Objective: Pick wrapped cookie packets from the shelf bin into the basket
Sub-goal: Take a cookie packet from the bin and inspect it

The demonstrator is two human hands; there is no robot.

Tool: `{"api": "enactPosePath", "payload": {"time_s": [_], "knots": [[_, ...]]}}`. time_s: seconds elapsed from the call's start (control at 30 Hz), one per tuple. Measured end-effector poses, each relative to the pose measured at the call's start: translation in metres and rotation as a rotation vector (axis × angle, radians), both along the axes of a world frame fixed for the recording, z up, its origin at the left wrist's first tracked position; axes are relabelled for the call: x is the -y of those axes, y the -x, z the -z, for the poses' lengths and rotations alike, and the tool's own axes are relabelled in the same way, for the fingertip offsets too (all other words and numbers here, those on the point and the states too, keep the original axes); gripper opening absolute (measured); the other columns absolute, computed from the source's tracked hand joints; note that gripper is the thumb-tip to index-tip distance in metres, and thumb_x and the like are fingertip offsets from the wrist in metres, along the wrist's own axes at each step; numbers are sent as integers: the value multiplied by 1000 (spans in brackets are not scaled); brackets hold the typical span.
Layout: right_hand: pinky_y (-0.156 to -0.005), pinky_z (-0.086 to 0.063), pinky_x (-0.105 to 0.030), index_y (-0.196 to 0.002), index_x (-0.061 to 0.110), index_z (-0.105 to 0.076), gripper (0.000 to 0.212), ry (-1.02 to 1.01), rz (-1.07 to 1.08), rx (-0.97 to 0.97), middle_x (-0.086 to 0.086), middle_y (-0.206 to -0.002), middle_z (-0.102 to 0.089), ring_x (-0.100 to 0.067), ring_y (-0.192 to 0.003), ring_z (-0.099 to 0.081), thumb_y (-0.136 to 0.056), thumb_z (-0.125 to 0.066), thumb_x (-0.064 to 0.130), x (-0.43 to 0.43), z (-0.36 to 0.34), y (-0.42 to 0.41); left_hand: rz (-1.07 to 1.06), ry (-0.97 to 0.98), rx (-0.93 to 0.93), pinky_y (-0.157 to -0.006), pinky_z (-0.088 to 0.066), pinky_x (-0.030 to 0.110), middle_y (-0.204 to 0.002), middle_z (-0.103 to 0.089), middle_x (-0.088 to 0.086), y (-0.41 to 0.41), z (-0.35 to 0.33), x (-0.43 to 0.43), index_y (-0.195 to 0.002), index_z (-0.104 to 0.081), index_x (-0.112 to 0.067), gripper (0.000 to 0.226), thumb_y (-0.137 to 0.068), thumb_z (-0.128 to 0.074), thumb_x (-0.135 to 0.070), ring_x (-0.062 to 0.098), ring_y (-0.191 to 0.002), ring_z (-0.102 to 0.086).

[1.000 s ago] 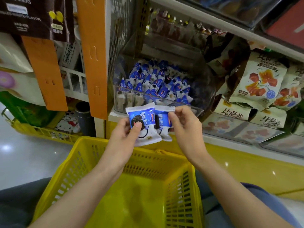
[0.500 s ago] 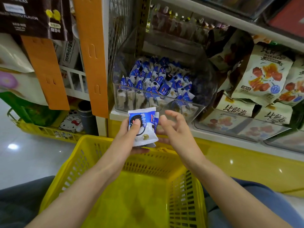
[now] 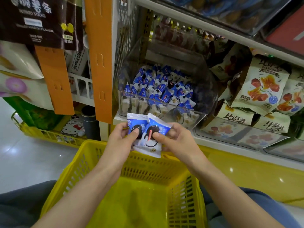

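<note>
Two packets held up side by side, above the far rim of the basket [image 3: 148, 168] and just below the front lip of the bin [image 3: 164, 105].

Left hand [image 3: 120, 140]: thumb pressed on the cookie print of the left packet [image 3: 137, 121], fingers curled behind it. A pinch.

Right hand [image 3: 178, 141]: thumb on the print of the right packet [image 3: 158, 128], fingers tucked behind. Also a pinch.

Both packets face outward, blue and white, print side toward the holder. Long axes run roughly top to bottom. Crimped top ends point up at the bin, and the right packet's lower crimped end points down at the basket. Left packet stands near upright. Right packet leans, top tipped to the right, and overlaps the left one's inner edge. Left packet's lower end is hidden.

Bin is clear plastic, holding a heap of like packets [image 3: 162, 89] lying every which way.

Snack bags [image 3: 261, 86] on the shelf to the right. Orange strip [image 3: 100, 63] hangs left of the bin.
</note>
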State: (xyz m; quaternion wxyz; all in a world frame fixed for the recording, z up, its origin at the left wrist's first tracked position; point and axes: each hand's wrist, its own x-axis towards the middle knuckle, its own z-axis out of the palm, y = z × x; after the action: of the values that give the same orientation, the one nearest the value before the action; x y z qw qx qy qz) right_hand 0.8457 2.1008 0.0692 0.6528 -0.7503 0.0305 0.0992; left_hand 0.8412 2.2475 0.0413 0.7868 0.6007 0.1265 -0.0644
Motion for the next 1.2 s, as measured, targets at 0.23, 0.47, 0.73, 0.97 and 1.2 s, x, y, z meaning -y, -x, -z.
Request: {"api": "enactPosePath", "payload": {"time_s": [0.23, 0.47, 0.73, 0.97, 1.2], "knots": [[-78, -54, -23, -108, 21, -44, 23, 218, 310, 373, 2, -104, -65, -6, -92, -65, -90, -58, 21, 31, -52, -37, -36, -16, 65, -76, -46, 21, -110, -62, -6, -4, -4, -1, -117, -50, -25, 25, -93, -52, -21, 5, -99, -61], [-70, -50, -24, -116, 13, -58, 40, 904, 138, 236, 3, -96, -61, -8, -78, -58, -81, -70, 27, 37, -69, -98, -51, -17, 105, -56, -41, -1, -98, -64, -11, -7, -3, 0, -108, -53, -24, 19, -92, -53, -12, -15, -72, -60], [-74, -55, -37, -90, 3, -65, 33, 1146, -61, 113, -12, -86, -67, -25, -79, -64, -78, -72, 34, 28, -47, -120, -80, -24, 117, -57, -43, 0, -103, -64, -6, -7, -3, 0, -116, -53, -17, 24, -92, -53, -15, -1, -89, -60], [-60, -54, -25, -78, -4, -66, 45, 1097, -142, 38, -10, -65, -68, -9, -56, -59, -82, -66, 41, 30, -44, -140, -84, -1, 107, -56, -44, 1, -102, -62, -7, -8, -3, 0, -113, -52, -20, 21, -92, -53, -16, 2, -91, -60], [-46, -37, -16, -52, 14, -49, 47, 1171, -204, 21, 2, -44, -53, -7, -44, -50, -85, -59, 45, 34, -38, -144, -73, -21, 96, -57, -44, 1, -105, -63, -5, -8, -1, 1, -111, -52, -22, 20, -92, -54, -18, 3, -94, -60]]}}
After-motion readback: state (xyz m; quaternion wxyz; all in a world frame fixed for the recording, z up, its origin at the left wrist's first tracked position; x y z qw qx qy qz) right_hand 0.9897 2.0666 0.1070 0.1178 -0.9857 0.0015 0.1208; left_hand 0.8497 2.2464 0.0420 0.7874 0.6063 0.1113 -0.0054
